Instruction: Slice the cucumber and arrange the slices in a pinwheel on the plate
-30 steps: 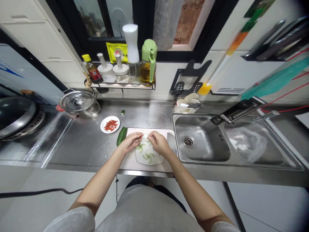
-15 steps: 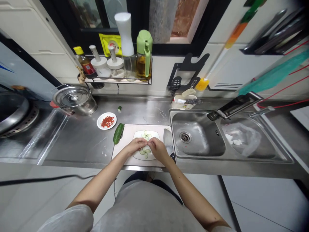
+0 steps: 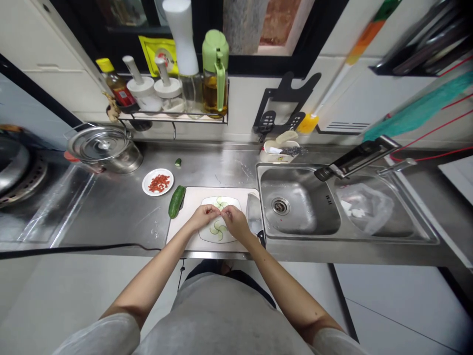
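Note:
A white plate [image 3: 207, 237] with several cucumber slices fanned into pinwheels lies on a pale cutting board [image 3: 192, 197]. My left hand [image 3: 201, 217] and my right hand [image 3: 233, 221] hover over the plate's middle, fingertips pinched together and meeting at about one spot. What the fingers pinch is too small to make out. A cleaver [image 3: 254, 217] rests on the board's right edge beside my right hand. A piece of cucumber [image 3: 176, 201] lies at the board's left edge.
A small plate of red bits [image 3: 158, 182] and a cucumber end [image 3: 178, 161] lie on the steel counter. A lidded pot [image 3: 102, 148] stands at the left, a condiment rack [image 3: 173, 103] behind. The double sink [image 3: 332, 207] with its faucet is on the right.
My hands moved from the plate's far edge toward its middle and drew closer together. The camera tipped down, so the counter sits higher in view.

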Demonstrator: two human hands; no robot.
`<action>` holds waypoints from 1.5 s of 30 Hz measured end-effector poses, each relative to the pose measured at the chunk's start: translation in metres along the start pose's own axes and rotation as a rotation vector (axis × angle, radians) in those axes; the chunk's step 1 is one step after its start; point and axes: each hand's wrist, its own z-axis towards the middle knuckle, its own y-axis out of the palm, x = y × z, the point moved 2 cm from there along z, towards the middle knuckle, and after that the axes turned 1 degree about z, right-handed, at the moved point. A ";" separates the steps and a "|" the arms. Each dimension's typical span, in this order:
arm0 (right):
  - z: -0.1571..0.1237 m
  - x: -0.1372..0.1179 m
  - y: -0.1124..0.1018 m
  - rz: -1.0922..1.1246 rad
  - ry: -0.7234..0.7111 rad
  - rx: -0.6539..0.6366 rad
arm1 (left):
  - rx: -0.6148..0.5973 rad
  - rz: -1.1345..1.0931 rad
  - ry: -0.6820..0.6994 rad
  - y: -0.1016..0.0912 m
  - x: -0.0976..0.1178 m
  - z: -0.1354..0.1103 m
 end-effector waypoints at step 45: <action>0.055 0.021 0.019 -0.547 0.201 -0.280 | 0.151 0.849 0.096 -0.003 -0.001 0.058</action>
